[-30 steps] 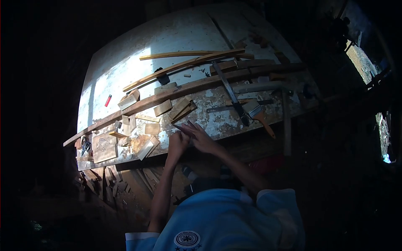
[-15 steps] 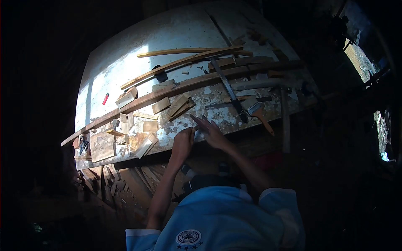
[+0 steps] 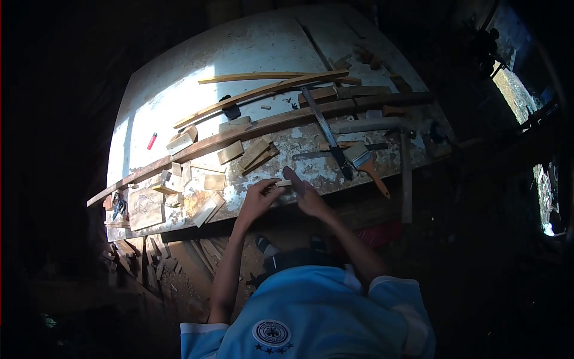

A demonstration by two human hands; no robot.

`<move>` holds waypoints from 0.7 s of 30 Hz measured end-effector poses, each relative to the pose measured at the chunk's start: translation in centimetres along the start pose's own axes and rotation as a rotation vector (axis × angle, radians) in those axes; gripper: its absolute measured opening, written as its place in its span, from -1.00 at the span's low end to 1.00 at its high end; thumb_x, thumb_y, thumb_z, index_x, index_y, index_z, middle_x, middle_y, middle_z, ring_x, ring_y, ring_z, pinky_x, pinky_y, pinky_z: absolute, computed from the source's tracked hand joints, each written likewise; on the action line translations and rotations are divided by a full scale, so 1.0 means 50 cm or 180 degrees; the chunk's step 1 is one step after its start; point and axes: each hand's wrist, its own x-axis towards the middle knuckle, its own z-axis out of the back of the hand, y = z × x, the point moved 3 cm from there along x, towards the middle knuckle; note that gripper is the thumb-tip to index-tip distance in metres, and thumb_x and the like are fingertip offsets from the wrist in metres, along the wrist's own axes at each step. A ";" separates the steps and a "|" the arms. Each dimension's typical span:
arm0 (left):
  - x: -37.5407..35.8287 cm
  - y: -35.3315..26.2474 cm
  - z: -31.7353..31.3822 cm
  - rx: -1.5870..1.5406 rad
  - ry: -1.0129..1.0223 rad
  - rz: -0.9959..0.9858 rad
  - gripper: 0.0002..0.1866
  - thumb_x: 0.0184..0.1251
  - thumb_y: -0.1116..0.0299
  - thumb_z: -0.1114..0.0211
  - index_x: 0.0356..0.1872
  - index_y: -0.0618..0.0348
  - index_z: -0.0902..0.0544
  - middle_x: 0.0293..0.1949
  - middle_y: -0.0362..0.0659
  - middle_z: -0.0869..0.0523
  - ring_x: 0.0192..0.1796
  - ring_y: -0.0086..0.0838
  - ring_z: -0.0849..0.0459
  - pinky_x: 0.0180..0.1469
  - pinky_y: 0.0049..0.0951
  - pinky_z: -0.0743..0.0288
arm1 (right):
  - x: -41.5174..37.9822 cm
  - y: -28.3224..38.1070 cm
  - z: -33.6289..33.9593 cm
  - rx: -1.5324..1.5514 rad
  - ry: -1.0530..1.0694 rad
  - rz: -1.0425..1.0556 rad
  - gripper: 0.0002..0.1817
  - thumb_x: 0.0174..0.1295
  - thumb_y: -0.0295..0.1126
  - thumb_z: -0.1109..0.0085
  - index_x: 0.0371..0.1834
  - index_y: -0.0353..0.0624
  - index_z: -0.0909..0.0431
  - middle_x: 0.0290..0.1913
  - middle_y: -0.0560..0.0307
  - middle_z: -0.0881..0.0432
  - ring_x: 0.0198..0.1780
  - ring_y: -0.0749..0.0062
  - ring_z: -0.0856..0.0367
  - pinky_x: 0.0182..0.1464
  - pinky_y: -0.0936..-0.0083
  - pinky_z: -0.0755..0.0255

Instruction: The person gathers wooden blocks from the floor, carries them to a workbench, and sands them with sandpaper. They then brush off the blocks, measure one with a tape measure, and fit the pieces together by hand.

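A: Hands status?
B: Left hand (image 3: 258, 199) pinches a small wood piece (image 3: 282, 183) at the near counter (image 3: 335, 173) edge; its long axis runs left-right.
A: Right?
B: Right hand (image 3: 305, 192) lies flat, fingers extended, touching the piece's right end. Holds nothing.

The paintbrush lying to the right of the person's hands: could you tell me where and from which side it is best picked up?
Probably by the paintbrush handle, the slim orange part pointing toward the bench's near-right edge. Come from that near side: the bristles face the saw, crowded by strips there, while the handle end looks free.
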 end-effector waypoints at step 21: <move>-0.045 0.040 -0.081 -0.1377 -0.1482 0.0447 -0.70 0.31 0.28 -0.12 -0.06 0.28 -0.54 -0.19 -0.21 -0.61 -0.18 -0.65 -0.48 -0.12 -0.63 -0.35 | -0.010 0.076 -0.017 0.1226 0.0125 0.0344 -0.29 -0.05 -0.63 0.26 0.33 -0.14 -0.07 0.33 -0.05 -0.14 0.41 -0.07 0.19 0.40 0.24 0.30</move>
